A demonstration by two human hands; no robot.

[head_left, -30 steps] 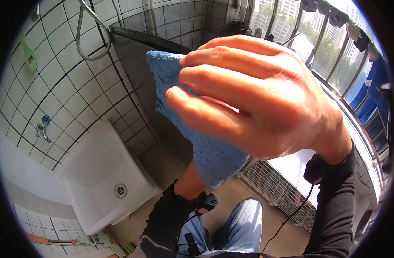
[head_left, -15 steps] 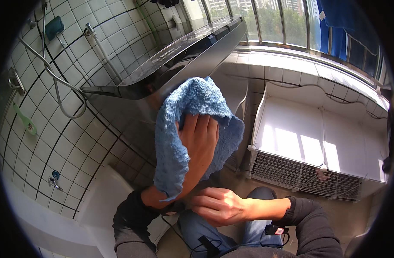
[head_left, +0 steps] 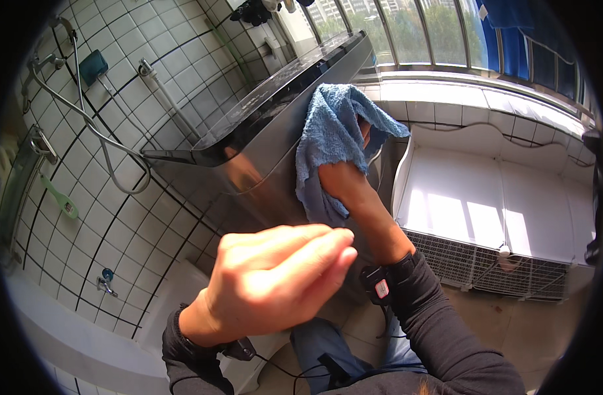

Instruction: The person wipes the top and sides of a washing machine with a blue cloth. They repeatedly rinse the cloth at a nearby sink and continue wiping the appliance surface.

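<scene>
My right hand (head_left: pixel 346 176) grips a blue terry cloth (head_left: pixel 324 141), which drapes over its fingers and hides most of them. The cloth lies at the side of a grey washing machine (head_left: pixel 249 171) with a dark glossy top; whether it presses on the panel is hard to tell. Closer to me, my left hand (head_left: pixel 275 283) is raised in front of my knees, its fingers bent and pressed together with the thumb. Nothing shows between them.
A white pen with wire-mesh sides (head_left: pixel 486 263) stands at the right beneath the barred window. Along the tiled wall at left are a shower hose (head_left: pixel 91 122), a green brush (head_left: pixel 59 197) and a small tap (head_left: pixel 106 283). A white basin edge (head_left: pixel 71 349) curves at lower left.
The cloth has passed from my left hand to my right and moved right along the washing machine. My left hand has drawn back toward me; my right arm has reached forward.
</scene>
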